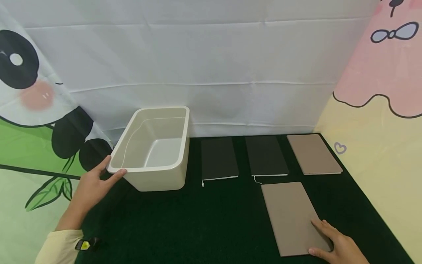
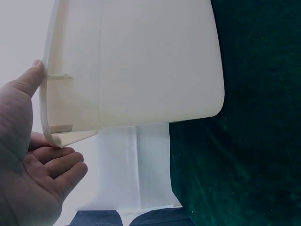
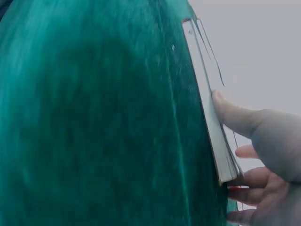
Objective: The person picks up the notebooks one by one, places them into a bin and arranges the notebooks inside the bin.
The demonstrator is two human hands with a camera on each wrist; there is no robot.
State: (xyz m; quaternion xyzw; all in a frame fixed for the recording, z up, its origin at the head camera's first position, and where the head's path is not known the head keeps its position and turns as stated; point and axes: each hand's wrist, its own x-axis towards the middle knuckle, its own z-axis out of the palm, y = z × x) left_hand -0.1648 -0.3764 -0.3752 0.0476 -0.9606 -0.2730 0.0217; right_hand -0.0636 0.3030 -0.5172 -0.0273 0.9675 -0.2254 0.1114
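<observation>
My left hand (image 1: 89,187) grips the near left corner of a cream plastic bin (image 1: 155,180), thumb on the front rim and fingers round the side. In the left wrist view its fingers (image 2: 66,165) curl by the rim corner. The bin stands on the dark green cloth with nothing inside. At the front right, my right hand (image 1: 344,244) holds a beige notebook (image 1: 290,218) by its near right corner. The right wrist view shows the thumb (image 3: 230,113) against the white page edges, with the other fingers round the corner, partly hidden.
Two black notebooks (image 1: 219,157) (image 1: 266,156) with white ribbon markers lie at the back of the green cloth (image 1: 197,227). Another beige notebook (image 1: 314,154) lies at the back right. A white curtain (image 1: 224,66) hangs behind, with printed cloths on both sides.
</observation>
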